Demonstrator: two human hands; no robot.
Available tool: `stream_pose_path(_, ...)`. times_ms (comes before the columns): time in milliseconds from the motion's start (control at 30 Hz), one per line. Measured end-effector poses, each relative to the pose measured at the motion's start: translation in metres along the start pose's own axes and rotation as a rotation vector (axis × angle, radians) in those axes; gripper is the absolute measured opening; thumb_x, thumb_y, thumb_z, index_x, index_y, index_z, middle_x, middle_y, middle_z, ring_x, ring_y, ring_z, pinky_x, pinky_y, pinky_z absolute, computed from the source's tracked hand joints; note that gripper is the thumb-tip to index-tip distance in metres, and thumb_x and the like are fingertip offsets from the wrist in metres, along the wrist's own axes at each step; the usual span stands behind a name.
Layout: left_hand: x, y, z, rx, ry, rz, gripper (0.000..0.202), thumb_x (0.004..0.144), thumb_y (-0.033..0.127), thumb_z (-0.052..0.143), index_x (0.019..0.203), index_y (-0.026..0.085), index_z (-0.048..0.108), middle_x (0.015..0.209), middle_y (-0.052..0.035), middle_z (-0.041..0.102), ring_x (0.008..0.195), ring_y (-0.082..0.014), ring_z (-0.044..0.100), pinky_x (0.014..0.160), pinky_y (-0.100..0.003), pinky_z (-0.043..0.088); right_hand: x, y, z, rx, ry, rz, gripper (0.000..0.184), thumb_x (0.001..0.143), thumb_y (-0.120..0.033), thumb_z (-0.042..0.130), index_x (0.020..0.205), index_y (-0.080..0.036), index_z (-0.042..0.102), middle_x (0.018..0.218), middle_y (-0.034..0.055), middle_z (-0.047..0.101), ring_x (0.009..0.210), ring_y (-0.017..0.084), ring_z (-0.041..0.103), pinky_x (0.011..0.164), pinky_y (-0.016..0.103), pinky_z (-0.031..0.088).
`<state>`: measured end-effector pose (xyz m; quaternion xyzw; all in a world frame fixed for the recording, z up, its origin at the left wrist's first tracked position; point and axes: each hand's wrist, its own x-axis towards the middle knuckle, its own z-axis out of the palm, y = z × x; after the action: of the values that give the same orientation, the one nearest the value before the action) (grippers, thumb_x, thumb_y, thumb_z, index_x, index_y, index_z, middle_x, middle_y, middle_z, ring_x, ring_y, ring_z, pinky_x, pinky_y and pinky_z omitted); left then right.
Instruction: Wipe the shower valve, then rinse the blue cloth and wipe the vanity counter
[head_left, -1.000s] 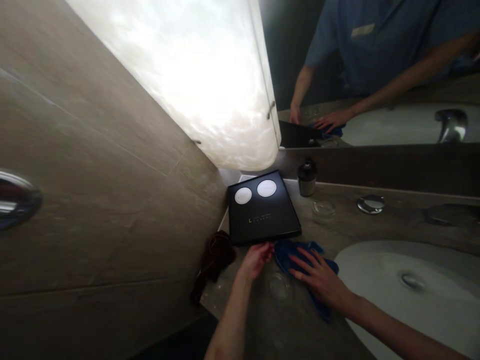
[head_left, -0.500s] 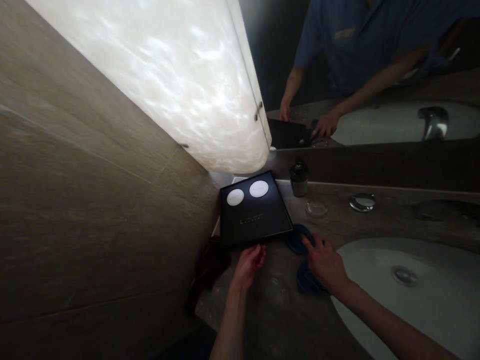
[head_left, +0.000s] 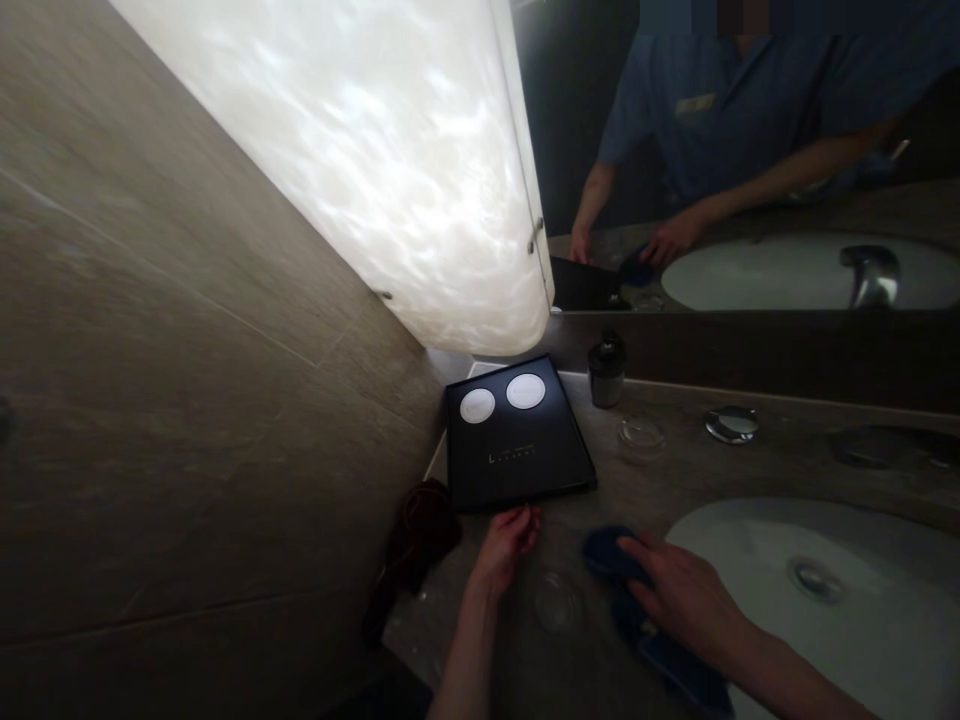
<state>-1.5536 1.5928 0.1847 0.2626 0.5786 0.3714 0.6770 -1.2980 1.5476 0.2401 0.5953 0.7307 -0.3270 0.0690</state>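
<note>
My left hand (head_left: 507, 545) touches the near edge of a black tray (head_left: 517, 445) that lies in the corner of a stone counter (head_left: 675, 465); two white round coasters (head_left: 525, 391) sit on the tray's far end. My right hand (head_left: 686, 595) presses flat on a blue cloth (head_left: 607, 552) on the counter, between the tray and the white sink basin (head_left: 810, 590). A clear glass dish (head_left: 556, 603) lies between my hands.
A dark brown cloth (head_left: 420, 530) hangs at the counter's left edge by the tiled wall. Behind the tray stand a small dark container (head_left: 606, 370), a glass dish (head_left: 641, 436) and a chrome knob (head_left: 731, 423). A lit panel (head_left: 390, 170) and a mirror (head_left: 750, 200) rise above.
My right hand has slid the blue cloth back from the tray's corner toward me and the sink edge. My left hand has stayed at the tray's near edge.
</note>
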Motion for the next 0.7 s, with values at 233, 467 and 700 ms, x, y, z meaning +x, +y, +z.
stream_pose_path(233,-0.004,-0.009,-0.007,-0.076,0.078,-0.008,0.067,0.045,0.051,0.095,0.094,0.014,0.071,0.098,-0.0078,0.069,0.082,-0.0153,0.058,0.072,-0.028,0.045,0.076,-0.076,-0.022,-0.273,0.475,-0.834,0.032,0.102,-0.025,0.041,0.122,-0.029,0.066,0.144,0.0054,0.05,0.125,0.032,0.047,0.093,0.05,0.052)
stream_pose_path(467,-0.01,0.019,-0.018,0.135,0.071,-0.048,0.049,0.056,0.042,0.085,0.092,0.012,0.073,0.106,-0.0153,0.073,0.086,-0.0244,0.066,0.073,-0.033,0.048,0.087,-0.012,0.005,-0.259,0.656,-0.632,0.033,0.104,-0.026,0.037,0.117,-0.03,0.067,0.146,0.0044,0.047,0.124,0.03,0.042,0.095,0.048,0.05)
stream_pose_path(700,-0.032,0.035,-0.08,1.185,1.015,0.262,0.075,0.08,0.062,0.05,0.133,0.009,0.06,0.144,-0.0264,0.049,0.133,-0.0545,0.039,0.107,-0.069,0.035,-0.053,0.022,0.083,-0.017,0.222,-0.137,0.069,0.082,-0.01,0.061,0.146,-0.032,0.05,0.148,0.0172,0.045,0.131,0.039,0.048,0.094,0.052,0.056)
